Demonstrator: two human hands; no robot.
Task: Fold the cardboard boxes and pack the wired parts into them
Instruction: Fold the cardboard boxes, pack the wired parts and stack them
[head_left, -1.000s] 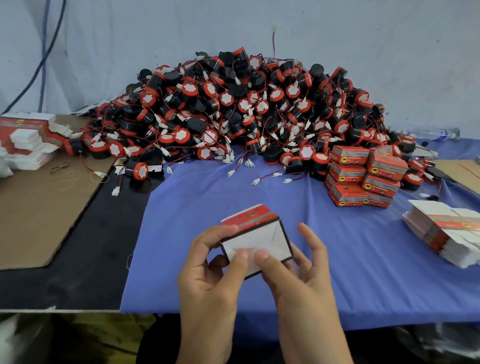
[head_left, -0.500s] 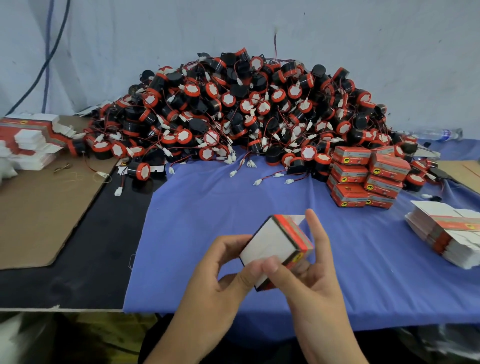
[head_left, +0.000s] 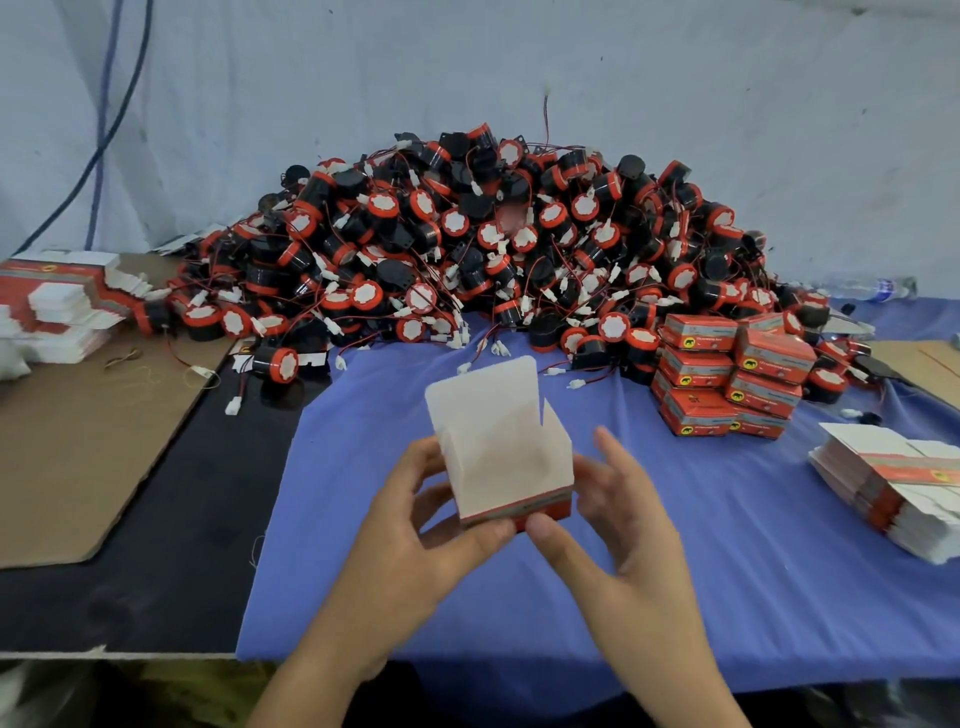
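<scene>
box: a small cardboard box (head_left: 501, 447) with a white inside and a red band along its lower edge, mouth open and lid flap upright, held in the air on the person's side of the pile of wired parts (head_left: 493, 249)
left hand: the left hand (head_left: 415, 525) grips the box, fingers curled round its left wall and thumb on the lower front edge
right hand: the right hand (head_left: 623, 525) is loosely spread, thumb tip touching the box's lower front edge and fingers fairly straight beside the right wall
packed boxes (head_left: 727, 379): stacked against the pile's right foot
flat box blanks (head_left: 893, 483): stacked right of the pile, nearer the person
blue cloth (head_left: 779, 571): spread over the tabletop (head_left: 156, 571) in front of the pile
cardboard sheet (head_left: 78, 457): front left of the pile
</scene>
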